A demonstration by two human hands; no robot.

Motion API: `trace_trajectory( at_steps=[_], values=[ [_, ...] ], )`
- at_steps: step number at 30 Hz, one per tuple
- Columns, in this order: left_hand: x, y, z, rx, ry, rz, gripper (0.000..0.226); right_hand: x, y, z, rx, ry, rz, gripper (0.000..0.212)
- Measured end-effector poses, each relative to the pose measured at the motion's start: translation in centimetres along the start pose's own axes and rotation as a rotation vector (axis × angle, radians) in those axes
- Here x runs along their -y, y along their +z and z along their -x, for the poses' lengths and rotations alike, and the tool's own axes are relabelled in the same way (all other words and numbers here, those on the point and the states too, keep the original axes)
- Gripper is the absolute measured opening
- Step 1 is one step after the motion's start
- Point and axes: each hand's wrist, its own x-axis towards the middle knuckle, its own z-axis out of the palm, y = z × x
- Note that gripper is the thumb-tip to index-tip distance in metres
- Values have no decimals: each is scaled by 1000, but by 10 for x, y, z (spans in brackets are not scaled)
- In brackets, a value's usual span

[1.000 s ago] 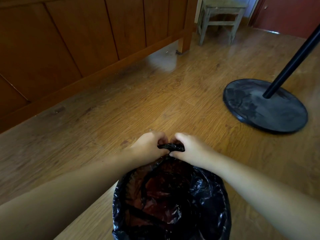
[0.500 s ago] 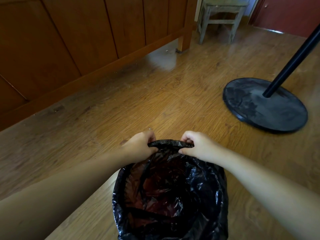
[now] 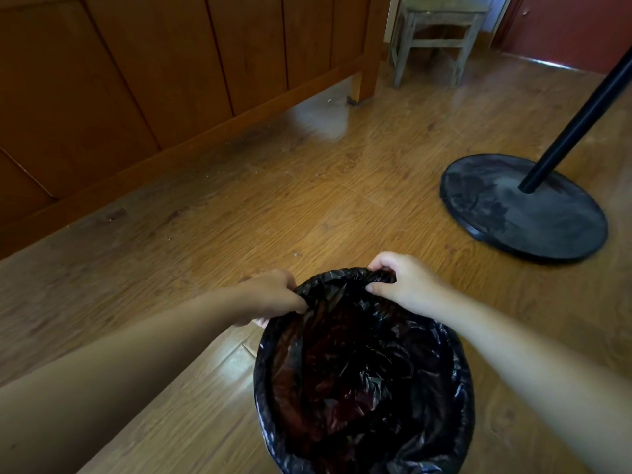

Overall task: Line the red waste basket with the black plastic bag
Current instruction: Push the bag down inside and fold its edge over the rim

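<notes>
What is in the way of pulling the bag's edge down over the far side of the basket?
Nothing visible. The left hand and right hand pinch the far edge of the black bag directly; the round stand base sits apart, farther right on the floor.

- Thin black plastic bag (image 3: 441, 381): glossy, crinkled film, slightly see-through, with dark red showing through its inside.
- Brown wood-grain plank floor (image 3: 239, 213): smooth, with a soft sheen and pale glare patches.
- Reddish-brown panelled wooden furniture side (image 3: 136, 70): smooth, satin finish.
- Round black stand base (image 3: 523, 206): matt, dusty, mottled surface.
- Black pole (image 3: 581, 107): smooth, faintly glossy.
- Small pale wooden stool (image 3: 441, 32): worn, dull, unvarnished-looking.
</notes>
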Motion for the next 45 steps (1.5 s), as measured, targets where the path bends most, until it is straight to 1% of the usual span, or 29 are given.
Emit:
trace_trajectory(
  at_steps=[2,5,8,11,15,17,19,21,25,30,33,36,38,39,41,43,45],
  values=[
    [-3,-2,2,15,11,-39,29,3,5,0,39,-15,4,28],
    [-8,-4,0,-115,107,-129,37,11,11,-2,67,-24,5,30],
    [-14,2,-3,-262,276,-67,33,18,15,-4,78,-53,1,28],
    [-17,9,-6,-270,358,-47,25,22,13,-2,88,-105,-52,23],
    [-16,14,-8,-213,348,-84,18,19,9,-1,44,-179,-45,31],
    [-15,15,-8,-199,339,-84,17,18,6,0,48,-190,-40,29],
    [-15,17,-8,-193,328,-80,16,17,5,-1,105,-161,-32,23],
    [-15,19,-8,-191,315,-75,14,18,6,-1,166,-133,-50,23],
    [-14,21,-8,-176,293,-104,13,20,11,-1,196,-120,-48,22],
    [-8,16,-9,-168,247,-101,14,14,8,0,202,-88,-64,21],
    [-1,9,-9,-154,217,-47,13,7,3,0,175,-56,-36,21],
    [3,5,-9,-102,166,49,16,3,0,0,151,-20,-15,22],
    [3,2,-10,-58,137,39,14,4,1,0,144,-13,17,22],
    [3,0,-10,-40,128,9,16,5,2,1,141,-13,30,23],
    [2,-4,-9,-14,115,-49,32,8,4,1,139,-20,47,23],
    [-2,-6,-8,-47,157,-38,37,12,6,1,138,-33,47,22],
    [-8,-5,-8,-119,251,73,30,18,8,1,141,-53,38,21]
  ],
)
